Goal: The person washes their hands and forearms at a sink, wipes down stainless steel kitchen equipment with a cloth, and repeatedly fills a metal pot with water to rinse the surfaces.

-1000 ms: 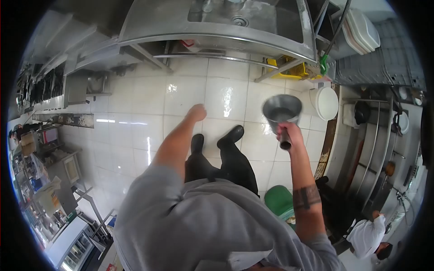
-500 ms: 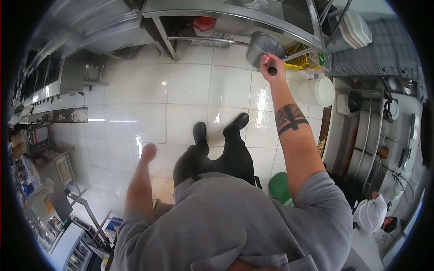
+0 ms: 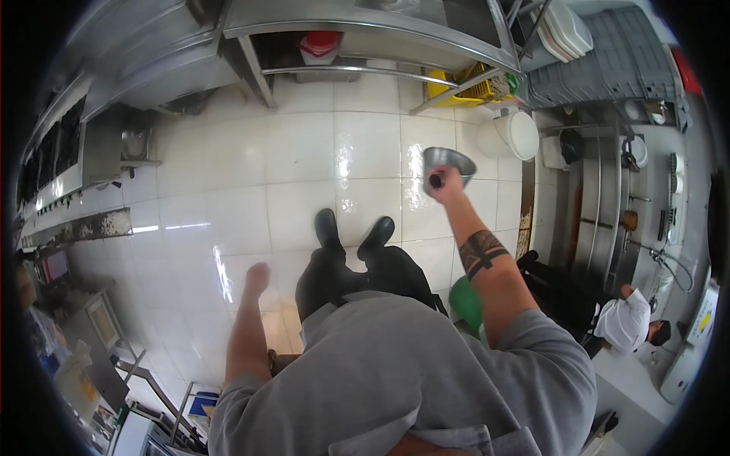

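Observation:
A metal saucepan (image 3: 447, 157) hangs over the tiled floor, ahead of me and to the right. My right hand (image 3: 451, 184) is closed around its handle, whose dark round end points up at me. The hand covers part of the pan, and I cannot make out anything inside it. Down at my left side hangs my left hand (image 3: 258, 275), slightly blurred. Its fingers look curled in, and nothing shows in them.
A steel table (image 3: 365, 29) spans the front, with a red-lidded container (image 3: 319, 45) and a yellow crate (image 3: 456, 93) under it. A white bucket (image 3: 519, 137) stands at right. A green bin (image 3: 466, 300) is near my right side. Another person (image 3: 623, 321) stands at the far right.
My right hand has drawn the saucepan back from the steel table's edge, toward me and lower in view. The surroundings have shifted slightly left, and my feet have changed position.

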Action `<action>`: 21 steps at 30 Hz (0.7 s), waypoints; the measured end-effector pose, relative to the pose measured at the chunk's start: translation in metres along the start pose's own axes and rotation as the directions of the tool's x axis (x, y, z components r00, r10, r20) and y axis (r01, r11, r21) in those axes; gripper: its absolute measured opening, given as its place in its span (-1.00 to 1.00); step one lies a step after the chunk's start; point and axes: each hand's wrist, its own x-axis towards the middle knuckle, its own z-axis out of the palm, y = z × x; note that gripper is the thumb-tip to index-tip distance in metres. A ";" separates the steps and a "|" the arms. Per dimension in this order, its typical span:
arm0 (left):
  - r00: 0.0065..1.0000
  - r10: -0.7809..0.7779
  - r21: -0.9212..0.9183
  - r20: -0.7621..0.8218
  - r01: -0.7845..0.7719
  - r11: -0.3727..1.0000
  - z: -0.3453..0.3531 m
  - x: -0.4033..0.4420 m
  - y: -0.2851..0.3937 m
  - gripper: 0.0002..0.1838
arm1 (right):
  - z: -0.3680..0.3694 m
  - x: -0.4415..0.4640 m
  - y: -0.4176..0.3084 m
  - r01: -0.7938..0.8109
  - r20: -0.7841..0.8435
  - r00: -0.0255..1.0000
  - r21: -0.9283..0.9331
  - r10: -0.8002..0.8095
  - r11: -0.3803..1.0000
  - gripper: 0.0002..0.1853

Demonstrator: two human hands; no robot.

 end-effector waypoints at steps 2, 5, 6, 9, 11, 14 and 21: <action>0.993 -0.092 -0.319 -0.071 0.065 0.945 0.003 0.016 0.017 -0.78 | 0.014 0.008 0.032 -0.140 0.028 0.990 -0.006 0.141 0.990 -0.96; 0.996 -0.053 -0.321 -0.068 0.028 0.947 -0.022 0.021 0.059 -0.75 | 0.061 -0.020 0.035 -0.308 0.217 0.938 0.162 0.271 0.937 -0.88; 0.997 -0.049 -0.314 -0.064 0.027 0.949 -0.030 0.021 0.066 -0.75 | 0.065 0.015 0.036 -0.491 0.357 0.850 0.272 0.387 0.827 -0.87; 0.997 -0.030 -0.269 -0.073 0.009 0.963 -0.044 0.018 0.076 -0.73 | 0.109 0.053 0.000 -0.677 0.610 0.626 0.116 0.485 0.727 -0.81; 0.992 -0.119 -0.242 -0.038 0.106 0.964 -0.055 0.008 0.077 -0.72 | 0.146 0.067 -0.032 -0.634 0.669 0.620 0.120 0.410 0.764 -0.83; 0.988 -0.146 -0.200 -0.051 0.133 0.971 -0.055 -0.010 0.058 -0.72 | 0.182 0.070 -0.091 -0.290 0.592 0.757 -0.075 0.276 0.954 -0.89; 0.998 -0.058 -0.115 -0.017 0.055 0.992 -0.003 -0.047 -0.025 -0.61 | 0.109 0.102 -0.134 0.132 0.408 0.907 -0.048 -0.101 0.990 -0.88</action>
